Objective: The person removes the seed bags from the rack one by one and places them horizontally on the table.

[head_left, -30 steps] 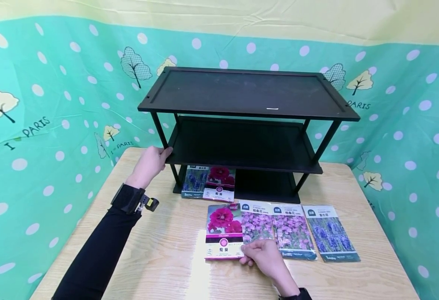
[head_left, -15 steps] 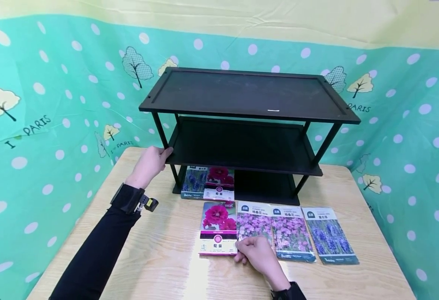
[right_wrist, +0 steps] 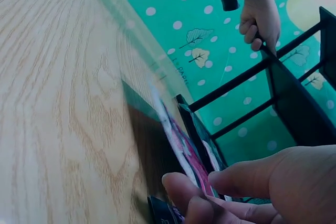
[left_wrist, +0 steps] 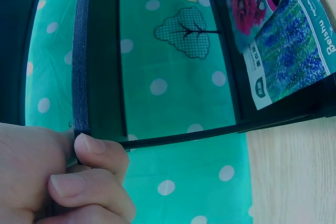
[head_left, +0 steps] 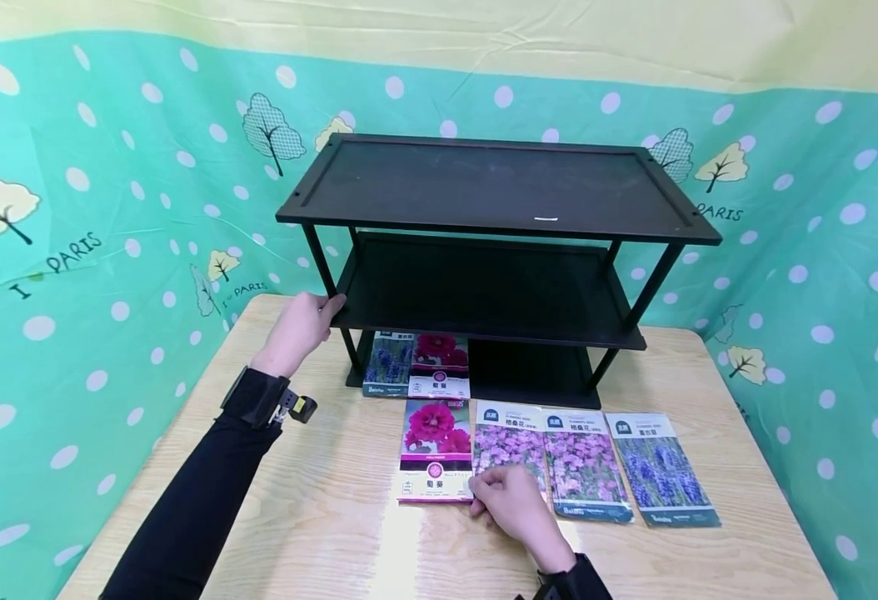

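My right hand (head_left: 514,504) pinches the lower right corner of a seed packet (head_left: 433,437) with magenta flowers. In the right wrist view that packet (right_wrist: 186,153) slants over the table, between thumb and fingertips. Its far edge lies close in front of the rack's bottom shelf. My left hand (head_left: 300,329) grips the left front corner of the black rack's middle shelf (head_left: 484,287); the left wrist view shows the fingers (left_wrist: 100,184) curled round the shelf edge. On the bottom shelf (head_left: 529,371), at its left, lie a blue-flower packet (head_left: 389,364) and another magenta-flower packet (head_left: 439,367), side by side.
Right of the held packet lie two pink-flower packets (head_left: 510,442) (head_left: 587,462), the nearer one partly behind my right hand. A blue-flower packet (head_left: 664,471) is at the far right. The rack's top shelf (head_left: 499,183) overhangs the lower ones. A patterned curtain (head_left: 147,275) surrounds the wooden table (head_left: 319,517).
My right hand has moved slightly left and away from me with the magenta-flower packet, bringing it nearer the bottom shelf. My left hand stays on the rack.
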`<state>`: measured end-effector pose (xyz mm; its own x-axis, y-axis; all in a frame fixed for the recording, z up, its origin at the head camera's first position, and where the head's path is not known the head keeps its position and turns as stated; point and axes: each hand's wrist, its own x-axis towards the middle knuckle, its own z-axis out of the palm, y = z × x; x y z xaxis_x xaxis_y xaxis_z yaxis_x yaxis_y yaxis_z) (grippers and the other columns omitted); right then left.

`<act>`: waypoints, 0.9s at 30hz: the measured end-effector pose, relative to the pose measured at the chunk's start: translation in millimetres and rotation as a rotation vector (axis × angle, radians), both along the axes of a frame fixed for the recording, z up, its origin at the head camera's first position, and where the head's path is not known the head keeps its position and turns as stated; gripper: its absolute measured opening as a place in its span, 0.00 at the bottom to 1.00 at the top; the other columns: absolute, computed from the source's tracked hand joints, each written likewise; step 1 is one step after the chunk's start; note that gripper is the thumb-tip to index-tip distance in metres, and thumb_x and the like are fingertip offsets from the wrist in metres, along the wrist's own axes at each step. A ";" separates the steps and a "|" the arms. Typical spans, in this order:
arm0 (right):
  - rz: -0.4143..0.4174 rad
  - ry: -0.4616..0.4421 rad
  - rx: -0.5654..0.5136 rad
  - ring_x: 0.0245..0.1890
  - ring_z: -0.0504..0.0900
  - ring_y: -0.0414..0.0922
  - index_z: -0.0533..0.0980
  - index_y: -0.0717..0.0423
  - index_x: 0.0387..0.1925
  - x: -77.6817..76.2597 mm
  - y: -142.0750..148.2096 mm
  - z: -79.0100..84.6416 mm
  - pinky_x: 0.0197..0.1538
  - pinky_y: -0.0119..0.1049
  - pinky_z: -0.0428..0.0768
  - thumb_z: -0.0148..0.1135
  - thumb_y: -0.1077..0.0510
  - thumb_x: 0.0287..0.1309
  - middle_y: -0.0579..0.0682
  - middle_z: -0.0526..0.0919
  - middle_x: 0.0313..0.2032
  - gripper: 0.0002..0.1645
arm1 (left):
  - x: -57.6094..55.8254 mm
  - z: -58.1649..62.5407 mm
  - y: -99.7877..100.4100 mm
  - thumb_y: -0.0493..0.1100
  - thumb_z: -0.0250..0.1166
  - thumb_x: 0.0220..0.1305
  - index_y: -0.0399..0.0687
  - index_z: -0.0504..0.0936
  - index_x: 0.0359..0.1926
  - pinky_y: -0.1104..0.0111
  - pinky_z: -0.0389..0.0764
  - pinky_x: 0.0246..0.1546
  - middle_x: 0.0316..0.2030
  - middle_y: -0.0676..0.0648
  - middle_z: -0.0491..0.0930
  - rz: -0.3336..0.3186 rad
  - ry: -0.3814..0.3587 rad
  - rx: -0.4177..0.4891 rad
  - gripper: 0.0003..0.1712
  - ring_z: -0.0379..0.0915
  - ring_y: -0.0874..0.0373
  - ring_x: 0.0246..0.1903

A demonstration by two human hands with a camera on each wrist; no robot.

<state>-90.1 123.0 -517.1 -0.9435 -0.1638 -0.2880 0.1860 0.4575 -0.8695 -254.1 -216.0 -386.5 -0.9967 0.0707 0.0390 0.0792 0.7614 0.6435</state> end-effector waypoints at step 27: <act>-0.060 0.130 0.236 0.24 0.75 0.41 0.86 0.58 0.39 -46.7 23.4 27.8 0.28 0.33 0.70 0.65 0.58 0.68 0.48 0.85 0.27 0.08 | 0.4 0.3 -0.3 0.52 0.47 0.84 0.48 0.72 0.22 0.67 0.61 0.19 0.15 0.53 0.65 0.007 -0.011 0.010 0.29 0.61 0.57 0.15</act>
<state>-136.8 146.4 -489.3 -0.9811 -0.0489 -0.1872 0.1127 0.6417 -0.7587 -253.7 -216.3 -386.2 -0.9975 0.0638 0.0291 0.0673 0.7553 0.6519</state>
